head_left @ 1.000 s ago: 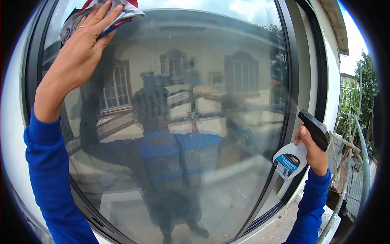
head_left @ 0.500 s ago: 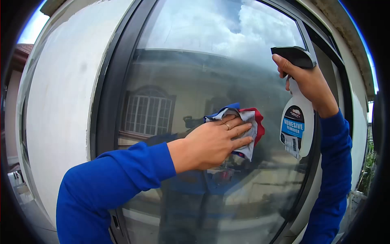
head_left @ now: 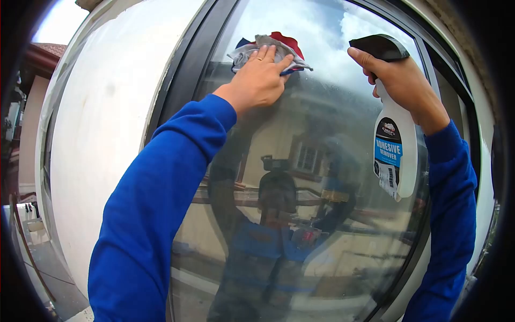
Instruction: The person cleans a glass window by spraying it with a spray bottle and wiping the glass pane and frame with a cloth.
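Observation:
My left hand is high on the window glass, pressing a bunched cloth flat against the pane. Grey, red and dark blue parts of the cloth stick out around the fingers, which lie over it. In my right hand is a white spray bottle with a black trigger head, held upright by its neck in front of the pane's right side. Its label reads "Adhesive Remover". The thumb lies along the side of the black head, and the other fingers are partly hidden behind the neck.
A dark metal frame borders the glass. Left of it stands a white wall panel. The pane reflects a person, a building and clouds. At far left, a reddish roof and a leaning pole show.
My left hand has slid the cloth up and to the left across the glass. My right hand still holds the spray bottle in nearly the same place. The view has tilted slightly.

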Motion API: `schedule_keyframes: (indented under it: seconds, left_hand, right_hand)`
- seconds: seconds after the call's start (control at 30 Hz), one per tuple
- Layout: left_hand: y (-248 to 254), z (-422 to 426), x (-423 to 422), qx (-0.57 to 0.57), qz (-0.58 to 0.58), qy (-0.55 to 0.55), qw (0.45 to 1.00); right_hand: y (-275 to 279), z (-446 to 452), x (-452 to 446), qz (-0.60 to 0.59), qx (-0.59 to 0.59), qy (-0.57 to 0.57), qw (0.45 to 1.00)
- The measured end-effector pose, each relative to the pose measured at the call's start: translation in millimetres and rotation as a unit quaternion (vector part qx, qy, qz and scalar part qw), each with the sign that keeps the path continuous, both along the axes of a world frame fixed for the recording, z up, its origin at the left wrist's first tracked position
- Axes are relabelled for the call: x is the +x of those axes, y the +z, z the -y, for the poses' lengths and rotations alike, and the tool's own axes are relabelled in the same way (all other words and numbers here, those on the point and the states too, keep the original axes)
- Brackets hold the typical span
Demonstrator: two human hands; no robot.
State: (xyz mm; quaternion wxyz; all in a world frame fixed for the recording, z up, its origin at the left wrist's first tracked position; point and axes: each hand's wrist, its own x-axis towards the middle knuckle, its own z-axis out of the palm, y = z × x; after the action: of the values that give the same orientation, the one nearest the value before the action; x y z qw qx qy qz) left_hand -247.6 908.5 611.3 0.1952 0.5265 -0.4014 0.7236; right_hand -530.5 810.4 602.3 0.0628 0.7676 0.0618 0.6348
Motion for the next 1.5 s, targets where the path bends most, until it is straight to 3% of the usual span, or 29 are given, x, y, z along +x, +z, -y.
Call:
schedule_keyframes:
  seconds: [0.1, 0.2, 0.33, 0.5, 0.53, 0.6, 0.63, 0.7, 0.77, 0.83, 0.9, 0.97, 1.07, 1.1, 1.13, 1.17, 1.23, 1.3, 1.4, 1.43, 1.5]
  left_hand:
    - [-53, 47, -66, 0.138, 0.109, -0.019, 0.984]
    - [-61, 60, -75, 0.169, 0.144, -0.028, 0.975]
    - [-11, 27, -43, 0.106, 0.061, -0.007, 0.992]
    - [75, -39, 29, -0.016, -0.086, 0.066, 0.994]
    - [89, -46, 59, -0.064, -0.036, 0.060, 0.996]
    - [102, -55, 69, -0.071, -0.073, 0.027, 0.994]
    - [108, -52, 60, -0.055, -0.087, 0.147, 0.984]
    - [112, -27, 59, -0.089, -0.043, -0.052, 0.994]
    - [156, -6, 78, -0.083, -0.036, -0.031, 0.995]
    - [142, 9, 15, 0.000, -0.159, -0.185, 0.970]
    - [140, 40, -12, -0.022, 0.131, -0.029, 0.991]
    - [151, 59, -42, 0.045, 0.123, 0.036, 0.991]
    - [147, 76, -97, 0.086, 0.061, 0.047, 0.993]
    - [148, 87, -105, 0.094, 0.056, 0.000, 0.994]
    - [149, 102, -111, 0.103, 0.050, -0.047, 0.992]
    - [153, 125, -117, 0.111, 0.046, -0.092, 0.988]
    - [165, 188, -138, 0.072, 0.040, -0.050, 0.995]
    - [105, 218, -197, 0.135, 0.049, -0.092, 0.985]
    - [30, 259, -235, 0.331, 0.073, -0.072, 0.938]
    - [18, 260, -239, 0.345, 0.126, -0.039, 0.929]
    - [20, 227, -235, 0.338, 0.126, -0.045, 0.932]
  right_hand:
    - [-6, -23, -3, 0.019, -0.015, -0.005, 1.000]
    - [15, -32, 0, 0.009, -0.025, 0.003, 1.000]
    - [40, -26, -4, -0.017, -0.017, 0.045, 0.999]
    - [38, 16, -48, 0.045, 0.003, -0.089, 0.995]
    - [30, 20, -61, 0.049, 0.005, -0.101, 0.994]
    - [19, 27, -83, 0.054, 0.015, -0.129, 0.990]
    - [20, 39, -94, 0.061, 0.015, -0.154, 0.986]
    - [20, 60, -117, 0.077, 0.011, -0.197, 0.977]
    - [12, 65, -134, 0.086, 0.024, -0.230, 0.969]
    - [6, 56, -142, 0.092, 0.040, -0.249, 0.963]
    - [1, 52, -150, 0.098, 0.055, -0.259, 0.959]
    - [-6, 45, -156, 0.107, 0.071, -0.264, 0.956]
    - [-20, 33, -169, 0.128, 0.091, -0.258, 0.953]
    - [-28, 28, -172, 0.132, 0.096, -0.250, 0.955]
    - [-43, 20, -168, 0.142, 0.030, -0.223, 0.964]
    - [-50, 21, -174, 0.127, 0.069, -0.202, 0.969]
    - [-62, 14, -190, 0.100, 0.142, -0.153, 0.973]
    - [-86, 23, -202, 0.131, 0.152, -0.117, 0.973]
    - [-115, 56, -211, 0.141, 0.203, -0.099, 0.964]
    - [-124, 49, -217, 0.158, 0.214, -0.091, 0.960]
    - [-139, 42, -244, 0.148, 0.222, -0.099, 0.959]
